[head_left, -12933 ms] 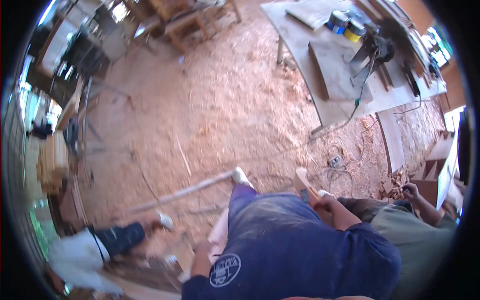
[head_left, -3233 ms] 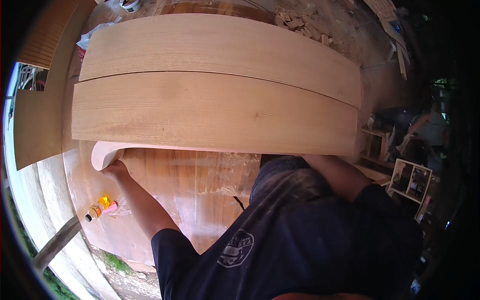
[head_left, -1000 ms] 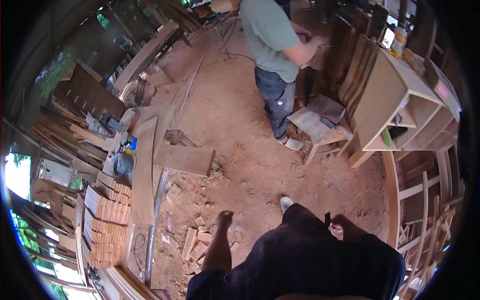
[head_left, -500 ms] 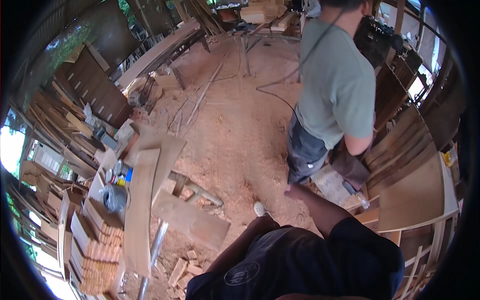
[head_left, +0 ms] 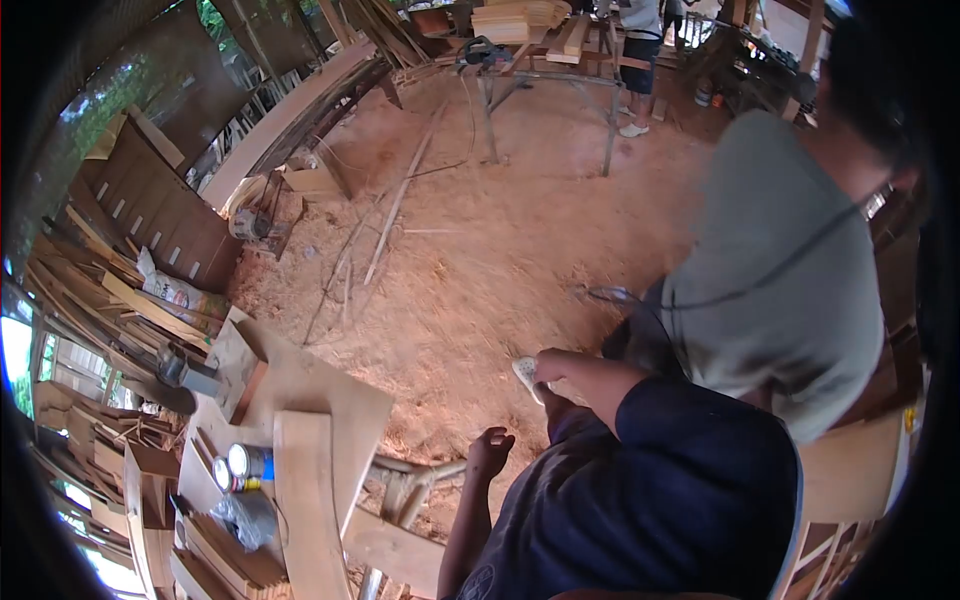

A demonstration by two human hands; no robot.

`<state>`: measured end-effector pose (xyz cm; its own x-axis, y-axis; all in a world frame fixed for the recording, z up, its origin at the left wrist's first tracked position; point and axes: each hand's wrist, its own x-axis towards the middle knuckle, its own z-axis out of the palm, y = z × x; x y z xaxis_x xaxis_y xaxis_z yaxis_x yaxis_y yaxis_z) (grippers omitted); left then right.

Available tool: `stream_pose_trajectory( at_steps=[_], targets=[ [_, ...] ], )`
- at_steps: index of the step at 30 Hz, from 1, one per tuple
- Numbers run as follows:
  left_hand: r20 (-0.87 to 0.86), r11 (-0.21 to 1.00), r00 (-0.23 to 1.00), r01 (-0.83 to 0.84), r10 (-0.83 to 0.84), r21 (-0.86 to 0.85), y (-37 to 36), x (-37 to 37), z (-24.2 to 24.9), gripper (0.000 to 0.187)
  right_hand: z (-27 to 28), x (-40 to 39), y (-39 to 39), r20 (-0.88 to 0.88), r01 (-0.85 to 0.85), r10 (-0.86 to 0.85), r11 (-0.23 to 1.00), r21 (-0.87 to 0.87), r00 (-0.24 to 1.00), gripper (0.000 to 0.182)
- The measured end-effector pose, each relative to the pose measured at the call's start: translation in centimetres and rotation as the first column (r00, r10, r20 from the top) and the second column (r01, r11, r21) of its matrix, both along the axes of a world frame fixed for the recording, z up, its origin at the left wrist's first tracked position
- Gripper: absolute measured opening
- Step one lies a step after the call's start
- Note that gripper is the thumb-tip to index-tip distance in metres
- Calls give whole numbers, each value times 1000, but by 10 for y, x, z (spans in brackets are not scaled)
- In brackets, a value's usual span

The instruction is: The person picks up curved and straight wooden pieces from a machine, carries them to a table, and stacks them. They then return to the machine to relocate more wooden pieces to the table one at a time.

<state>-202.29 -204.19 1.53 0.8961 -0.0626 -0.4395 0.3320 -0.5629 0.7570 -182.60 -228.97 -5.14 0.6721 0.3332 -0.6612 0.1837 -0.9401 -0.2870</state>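
Now the left hand (head_left: 490,448) hangs empty, fingers loosely curled; the right hand's state cannot be told, and a co-worker (head_left: 780,270) has come closer alongside.

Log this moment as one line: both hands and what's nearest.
left hand: empty, over sawdust floor | right hand: empty, beside person in grey-green shirt | near: metal cans on wooden bench
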Motion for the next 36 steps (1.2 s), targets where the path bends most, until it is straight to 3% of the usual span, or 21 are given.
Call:
stream_pose_trajectory(
  at_steps=[4,5,8,9,12,14,16,18,19,22,24,26,28,30,31,32,33,34,36],
  targets=[
    [-9,996,1000,-13,13,-87,8,114,-16,47,-5,113,45,136,-11,-25,966,257,990,32],
    [-24,998,1000,10,-11,-61,14,142,-18,47,-1,141,55,47,125,-148,939,320,988,31],
    [-43,999,998,49,-48,22,40,251,-44,49,-27,231,60,-83,225,-209,918,326,974,30],
    [-74,998,997,31,-27,53,57,276,-64,50,-24,248,49,-30,191,-196,893,408,980,39],
    [-128,961,992,46,-11,272,109,345,-84,54,0,334,33,-143,252,-238,963,92,961,39],
    [-126,962,980,-116,151,248,136,380,-78,52,-7,390,23,-37,223,-220,970,94,975,33],
    [-133,949,950,-255,281,188,159,414,-72,52,6,442,19,-134,326,-304,927,187,943,29],
    [-170,945,939,-266,299,190,183,448,-75,53,-1,491,21,-212,526,-482,803,281,850,24],
    [-189,944,934,-266,302,195,195,466,-78,53,-19,519,19,-179,509,-476,800,318,861,23],
    [-298,949,913,-212,278,234,242,516,-130,52,-63,583,18,-25,443,-465,823,355,885,25],
    [-353,965,911,-140,213,220,282,554,-170,50,-35,607,41,-46,456,-460,854,253,887,26],
    [-433,959,881,-72,191,275,316,605,-170,48,-37,623,62,-171,616,-592,751,236,787,27],
    [-383,925,913,260,-141,278,370,660,-234,48,-30,632,89,-289,731,-672,647,217,681,25],
    [-268,917,959,189,-94,351,407,706,-255,53,-14,641,119,-367,788,-706,598,149,605,20],
    [-298,881,952,196,-67,430,417,738,-205,46,-16,638,127,-374,784,-707,612,102,600,19],
    [-198,930,934,-237,298,281,418,757,-102,40,-32,650,141,-381,781,-704,619,83,599,18],
    [-134,921,924,-325,357,214,431,780,-76,40,-48,671,150,-488,775,-672,632,14,557,16],
    [-59,903,908,-404,416,143,449,804,-66,40,-48,686,176,-347,667,-619,745,26,704,14],
    [25,870,872,-489,489,56,481,841,-65,41,-53,741,218,-442,613,-534,789,45,721,20]
  ],
)
